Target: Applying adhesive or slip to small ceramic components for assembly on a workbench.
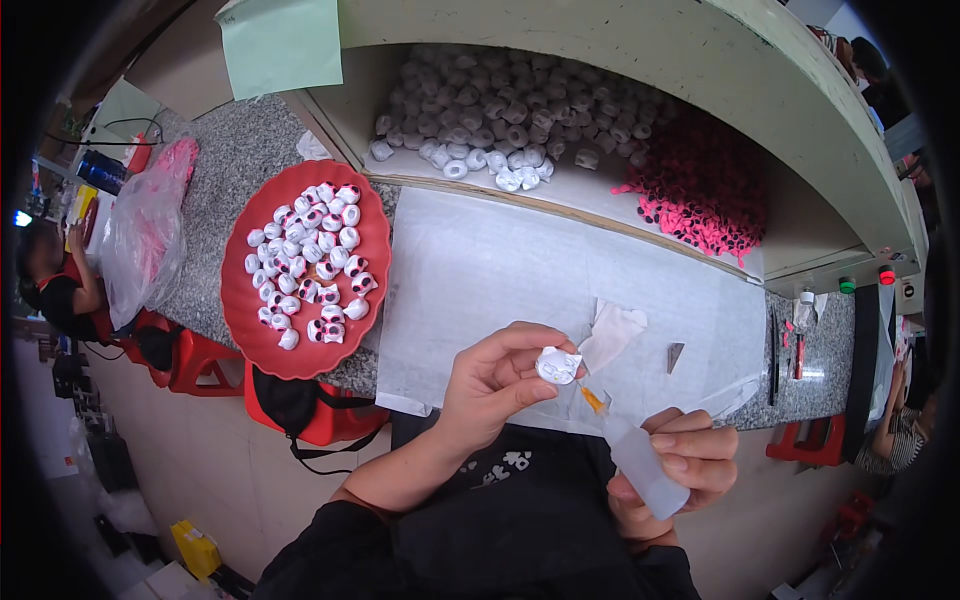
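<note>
Between the thumb and fingers of my left hand [500, 385] is a small white moulded head-shaped piece [557, 366]. My right hand [690, 455] grips a translucent squeeze bottle [645, 465] with an orange needle tip [592, 398]. The bottle is tilted, its tip close to the lower right side of the white piece; whether they touch I cannot tell. Both hands are over the near edge of a white paper sheet [460, 270]. A crumpled white tissue [612, 335] and a small grey metal blade [675, 357] lie on the sheet just beyond them.
At the left stands a red scalloped tray [238, 300] of white pieces with pink and black parts. A shelf ahead holds heaped white pieces [490, 110] and pink-and-black parts [700, 205]. A plastic bag [145, 250] and red stools [200, 360] are farther left. People sit on both sides.
</note>
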Action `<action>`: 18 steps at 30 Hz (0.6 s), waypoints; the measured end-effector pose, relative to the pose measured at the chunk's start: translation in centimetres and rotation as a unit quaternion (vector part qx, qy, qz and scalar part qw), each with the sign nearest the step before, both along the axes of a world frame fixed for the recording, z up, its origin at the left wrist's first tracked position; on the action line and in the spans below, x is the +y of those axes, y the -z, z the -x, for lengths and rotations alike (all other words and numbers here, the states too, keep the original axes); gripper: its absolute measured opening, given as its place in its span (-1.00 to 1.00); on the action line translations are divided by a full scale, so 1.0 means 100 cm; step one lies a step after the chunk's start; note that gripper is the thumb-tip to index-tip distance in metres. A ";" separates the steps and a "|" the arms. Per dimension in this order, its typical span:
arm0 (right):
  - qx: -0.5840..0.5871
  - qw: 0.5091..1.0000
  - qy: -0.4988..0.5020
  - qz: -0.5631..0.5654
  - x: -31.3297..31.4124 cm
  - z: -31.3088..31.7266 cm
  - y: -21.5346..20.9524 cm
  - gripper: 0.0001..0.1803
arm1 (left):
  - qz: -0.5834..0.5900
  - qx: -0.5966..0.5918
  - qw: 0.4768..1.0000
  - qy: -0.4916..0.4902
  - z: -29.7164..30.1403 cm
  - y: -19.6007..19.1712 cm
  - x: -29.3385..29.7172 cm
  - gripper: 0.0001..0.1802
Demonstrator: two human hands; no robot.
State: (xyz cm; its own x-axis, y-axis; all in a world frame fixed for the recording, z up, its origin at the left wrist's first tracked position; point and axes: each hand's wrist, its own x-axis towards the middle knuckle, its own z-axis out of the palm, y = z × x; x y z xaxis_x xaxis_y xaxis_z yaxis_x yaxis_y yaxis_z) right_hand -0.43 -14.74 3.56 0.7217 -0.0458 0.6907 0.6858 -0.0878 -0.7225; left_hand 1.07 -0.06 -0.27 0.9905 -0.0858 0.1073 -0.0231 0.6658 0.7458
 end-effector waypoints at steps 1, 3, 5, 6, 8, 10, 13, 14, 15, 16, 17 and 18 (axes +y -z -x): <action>0.000 1.000 0.000 0.000 -0.001 0.000 -0.001 -0.54 | 0.000 0.000 1.000 0.000 0.000 0.000 0.000 -0.62; 0.004 0.998 -0.054 0.038 -0.006 -0.002 -0.006 -0.53 | -0.011 -0.005 1.000 0.001 0.000 0.000 0.000 -0.62; 0.004 0.998 -0.054 0.034 -0.005 -0.001 -0.005 -0.53 | -0.008 -0.005 1.000 0.007 0.001 0.001 0.000 -0.62; 0.005 0.998 -0.053 0.030 -0.005 -0.001 -0.005 -0.53 | -0.005 -0.004 1.000 0.014 0.001 0.001 0.000 -0.62; 0.008 0.998 -0.060 0.033 -0.006 0.000 -0.007 -0.53 | -0.003 -0.001 1.000 0.011 0.001 0.000 -0.001 -0.62; 0.012 0.997 -0.067 0.037 -0.006 0.000 -0.008 -0.53 | 0.000 0.002 1.000 0.007 0.001 0.000 -0.001 -0.62; 0.006 0.998 -0.048 0.034 -0.003 -0.001 -0.004 -0.53 | -0.004 0.006 1.000 0.005 0.001 0.000 0.000 -0.62; 0.000 1.000 -0.019 0.006 0.001 -0.001 -0.002 -0.54 | -0.008 -0.003 1.000 -0.001 0.001 0.000 0.000 -0.62; -0.005 1.000 0.011 -0.022 0.003 0.000 0.000 -0.54 | -0.013 -0.012 1.000 -0.007 0.000 0.000 0.000 -0.62; -0.005 1.000 0.011 -0.022 0.003 0.000 0.000 -0.54 | -0.013 -0.012 1.000 -0.007 0.000 0.000 -0.001 -0.62; -0.008 1.000 0.012 -0.026 0.003 0.000 0.000 -0.55 | -0.021 -0.013 1.000 -0.008 0.000 -0.001 0.000 -0.63; -0.010 0.999 0.013 -0.031 0.004 -0.001 0.000 -0.55 | -0.030 -0.015 0.999 -0.008 0.000 -0.001 0.000 -0.63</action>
